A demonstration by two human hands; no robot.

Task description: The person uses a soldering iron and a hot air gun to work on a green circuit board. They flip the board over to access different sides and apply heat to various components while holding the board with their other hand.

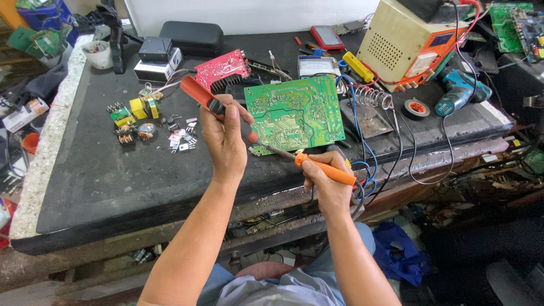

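Cluttered black workbench (113, 181): near its front edge, the left hand (225, 141) is clenched around a red-handled desoldering pump (212, 105), while the right hand (327, 184) grips an orange soldering iron (326, 169), its tip touching a tilted green circuit board (294, 112). Far right stands a beige-and-orange power supply (405, 45); a small white box (22, 116) lies off the far-left edge.

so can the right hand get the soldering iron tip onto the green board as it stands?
Probably yes. The right hand holds the orange soldering iron with its tip at the near edge of the green board, and nothing lies between. The left hand holds a red tool alongside.
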